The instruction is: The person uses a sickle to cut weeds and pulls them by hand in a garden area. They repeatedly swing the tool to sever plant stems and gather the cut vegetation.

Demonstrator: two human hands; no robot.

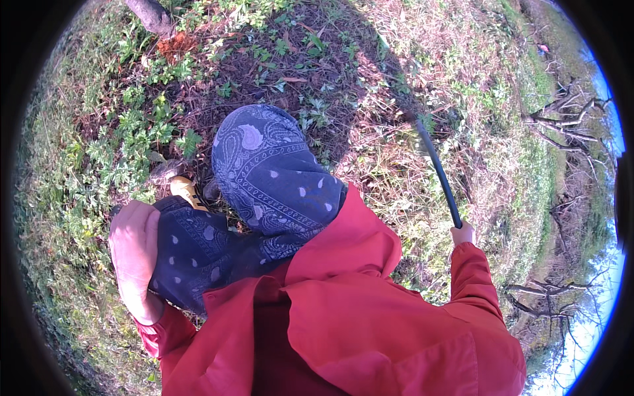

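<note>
My left hand [132, 242] lies over my bent left knee, covered by dark blue paisley-print trousers [198, 247]. The ends of its fingers are hard to make out, and no tool shows in it. Out to the right, my right hand [463, 233] is closed around the near end of a long, dark, slender rod-like handle [441, 171]. That handle slants up and left over dry grass. Its far end is blurred, so I cannot tell what tool it belongs to or whether it touches the ground.
Leafy weeds [148, 123] and brown litter cover the ground ahead. A tree trunk base [151, 17] stands at upper left beside reddish-orange crumbled material [176, 45]. A yellow shoe [185, 190] shows between my knees. Bare branches [564, 119] spread along the right edge.
</note>
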